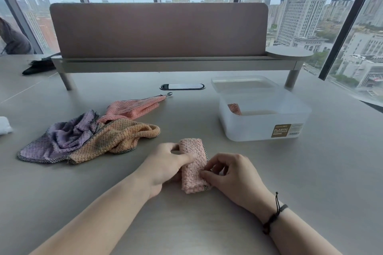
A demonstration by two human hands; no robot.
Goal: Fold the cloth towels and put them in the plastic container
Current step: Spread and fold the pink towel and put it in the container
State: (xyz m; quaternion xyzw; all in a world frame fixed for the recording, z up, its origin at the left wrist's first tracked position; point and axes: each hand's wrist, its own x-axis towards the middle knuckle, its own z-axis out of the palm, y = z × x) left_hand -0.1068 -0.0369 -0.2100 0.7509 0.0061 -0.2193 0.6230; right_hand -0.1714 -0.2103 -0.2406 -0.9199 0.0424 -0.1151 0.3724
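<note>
A small pink towel, folded into a narrow strip, lies on the grey table in front of me. My left hand grips its left edge with the thumb on top. My right hand pinches its right edge near the lower corner. To the left lies a crumpled heap: a purple towel, an orange towel and a pink towel behind them. The translucent plastic container stands open at the right, with one folded pinkish towel standing against its left wall.
The container's lid lies just behind it. A desk divider on legs runs across the back, with an oval cable port before it. A black object lies far left, a white thing at the left edge.
</note>
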